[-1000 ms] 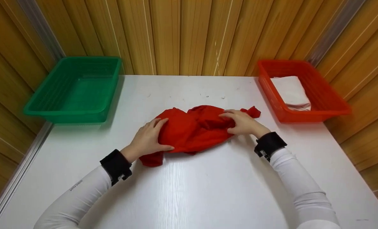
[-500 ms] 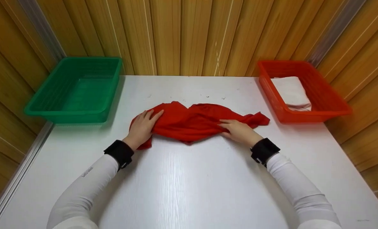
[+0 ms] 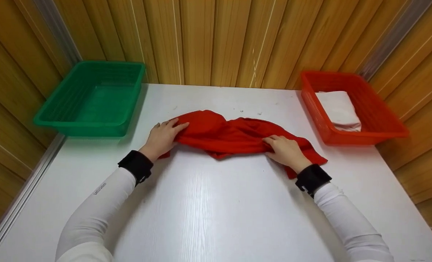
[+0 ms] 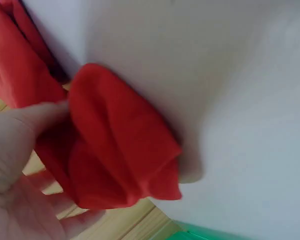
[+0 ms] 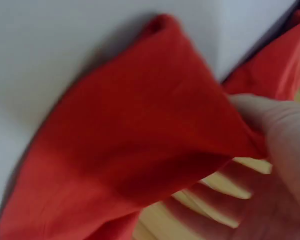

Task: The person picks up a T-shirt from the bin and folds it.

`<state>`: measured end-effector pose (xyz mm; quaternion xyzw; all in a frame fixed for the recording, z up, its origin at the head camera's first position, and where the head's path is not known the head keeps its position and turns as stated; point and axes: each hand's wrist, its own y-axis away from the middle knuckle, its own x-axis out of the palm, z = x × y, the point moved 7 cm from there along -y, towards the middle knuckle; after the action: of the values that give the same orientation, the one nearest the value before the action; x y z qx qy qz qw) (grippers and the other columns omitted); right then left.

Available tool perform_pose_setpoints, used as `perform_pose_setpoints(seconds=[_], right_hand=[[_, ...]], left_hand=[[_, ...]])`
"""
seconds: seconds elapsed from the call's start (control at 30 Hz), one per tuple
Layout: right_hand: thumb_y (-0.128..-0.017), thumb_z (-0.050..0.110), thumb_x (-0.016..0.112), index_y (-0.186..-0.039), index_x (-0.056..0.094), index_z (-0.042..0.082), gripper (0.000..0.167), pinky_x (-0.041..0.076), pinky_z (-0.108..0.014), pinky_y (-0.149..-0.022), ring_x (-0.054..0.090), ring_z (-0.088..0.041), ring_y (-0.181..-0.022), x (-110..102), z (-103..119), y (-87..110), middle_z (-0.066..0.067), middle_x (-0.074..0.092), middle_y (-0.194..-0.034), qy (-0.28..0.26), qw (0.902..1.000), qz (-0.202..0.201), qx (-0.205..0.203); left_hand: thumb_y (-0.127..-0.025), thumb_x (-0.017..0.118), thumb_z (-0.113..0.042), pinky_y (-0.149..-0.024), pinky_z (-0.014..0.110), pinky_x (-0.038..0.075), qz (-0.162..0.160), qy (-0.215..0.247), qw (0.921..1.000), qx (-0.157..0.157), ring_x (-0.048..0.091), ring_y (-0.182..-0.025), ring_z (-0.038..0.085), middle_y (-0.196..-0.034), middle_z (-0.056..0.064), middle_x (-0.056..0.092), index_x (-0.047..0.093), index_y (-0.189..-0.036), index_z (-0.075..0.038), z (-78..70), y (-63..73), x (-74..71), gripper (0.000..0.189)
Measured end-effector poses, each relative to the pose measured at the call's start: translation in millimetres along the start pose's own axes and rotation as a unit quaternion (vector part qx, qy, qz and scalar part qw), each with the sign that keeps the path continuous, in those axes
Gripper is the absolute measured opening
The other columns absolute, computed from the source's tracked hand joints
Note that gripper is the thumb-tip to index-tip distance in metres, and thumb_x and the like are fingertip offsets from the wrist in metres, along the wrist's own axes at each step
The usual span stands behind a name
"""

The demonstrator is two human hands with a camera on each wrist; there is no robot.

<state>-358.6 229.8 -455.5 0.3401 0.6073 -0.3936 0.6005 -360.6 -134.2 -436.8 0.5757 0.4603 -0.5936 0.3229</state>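
Note:
A rumpled red garment (image 3: pixel 216 133) lies stretched sideways across the white table, with a sleeve-like end at each side. My left hand (image 3: pixel 161 138) grips its left part; in the left wrist view the thumb lies over the red cloth (image 4: pixel 120 145) and the fingers pass beneath. On the right, my right hand (image 3: pixel 287 150) pinches the garment between thumb and fingers. Past that hand a loose end spreads toward the right. The right wrist view has a wide flap of the red fabric (image 5: pixel 125 120) hanging from the pinch, the fingers partly hidden behind it.
A green plastic basket (image 3: pixel 88 129) stands at the back left. At the back right is a red plastic basket (image 3: pixel 368 137) holding a folded white cloth (image 3: pixel 339 109). Wood-panelled walls (image 3: pixel 216 43) enclose the white table (image 3: pixel 216 211) at the back and sides.
From a bunched heap, the garment has been spread wider and moved slightly away from the body. Its right end now reaches farther right. Both hands have shifted from loosely cupping it to gripping it.

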Motion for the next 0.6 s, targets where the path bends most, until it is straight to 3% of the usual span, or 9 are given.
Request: perform_pose_setpoints(seconds=[0.1, 0.23, 0.33, 0.4, 0.47, 0.53, 0.6], right_hand=[[-0.092, 0.013, 0.075, -0.114, 0.072, 0.003, 0.024, 0.061, -0.053, -0.082, 0.071, -0.037, -0.103, -6, 7, -4.6, -0.018, 0.075, -0.113, -0.025, 0.9989, -0.032, -0.026], [-0.095, 0.005, 0.068, -0.112, 0.071, 0.003, 0.017, 0.059, -0.054, -0.085, 0.073, -0.039, -0.100, -28, -4, -7.9, -0.018, 0.076, -0.107, -0.093, 0.9920, -0.085, 0.000], [-0.097, 0.000, 0.062, -0.123, 0.068, 0.002, 0.027, 0.058, -0.057, -0.092, 0.072, -0.041, -0.104, -55, -14, -5.6, -0.022, 0.075, -0.115, -0.175, 0.9760, -0.127, 0.025], [-0.099, -0.002, 0.059, -0.126, 0.068, 0.003, 0.029, 0.057, -0.055, -0.097, 0.071, -0.039, -0.106, -76, -16, -2.3, -0.022, 0.074, -0.118, -0.220, 0.9624, -0.156, 0.028], [-0.099, -0.004, 0.057, -0.125, 0.068, 0.004, 0.029, 0.059, -0.040, -0.099, 0.070, -0.031, -0.105, -94, -17, 2.0, -0.020, 0.074, -0.118, -0.260, 0.9496, -0.174, 0.018], [-0.099, -0.007, 0.053, -0.120, 0.071, 0.002, 0.029, 0.057, -0.024, -0.098, 0.068, -0.019, -0.104, -108, -16, 7.6, -0.019, 0.074, -0.116, -0.289, 0.9423, -0.168, -0.007], [-0.098, -0.011, 0.049, -0.112, 0.073, 0.002, 0.031, 0.050, -0.012, -0.093, 0.062, -0.006, -0.102, -111, -11, 14.4, -0.017, 0.073, -0.112, -0.311, 0.9417, -0.121, -0.042]], left_hand=[[-0.094, 0.074, -0.013, -0.104, 0.056, 0.055, -0.025, 0.046, 0.9985, 0.020, 0.066, -0.124, 0.040, -0.139, 0.018, 0.067, 0.069, -0.135, -0.015, -6.5, -5.5, -12.7, 0.042], [-0.099, 0.067, -0.011, -0.097, 0.050, 0.059, -0.044, 0.120, 0.9918, 0.005, 0.073, -0.112, 0.034, -0.123, 0.014, 0.076, 0.074, -0.127, -0.011, -7.1, -10.6, -34.1, 0.029], [-0.101, 0.062, -0.011, -0.093, 0.050, 0.061, -0.063, 0.161, 0.9848, -0.015, 0.074, -0.105, 0.032, -0.119, 0.015, 0.077, 0.073, -0.126, -0.010, -5.4, -8.8, -54.2, 0.027], [-0.102, 0.061, -0.011, -0.092, 0.050, 0.061, -0.091, 0.178, 0.9796, -0.013, 0.073, -0.103, 0.033, -0.118, 0.015, 0.077, 0.072, -0.124, -0.008, -7.0, -5.4, -70.4, 0.025], [-0.102, 0.061, -0.009, -0.093, 0.049, 0.060, -0.114, 0.194, 0.9742, 0.007, 0.073, -0.102, 0.033, -0.116, 0.016, 0.076, 0.071, -0.121, -0.006, -12.0, -0.3, -86.3, 0.022], [-0.100, 0.062, -0.007, -0.091, 0.047, 0.061, -0.101, 0.211, 0.9713, 0.044, 0.072, -0.098, 0.032, -0.112, 0.015, 0.076, 0.071, -0.119, -0.005, -21.9, 7.6, -98.5, 0.021], [-0.098, 0.064, -0.007, -0.086, 0.044, 0.062, -0.040, 0.222, 0.9702, 0.088, 0.070, -0.091, 0.028, -0.105, 0.013, 0.076, 0.072, -0.114, -0.006, -36.6, 18.6, -103.0, 0.018]])
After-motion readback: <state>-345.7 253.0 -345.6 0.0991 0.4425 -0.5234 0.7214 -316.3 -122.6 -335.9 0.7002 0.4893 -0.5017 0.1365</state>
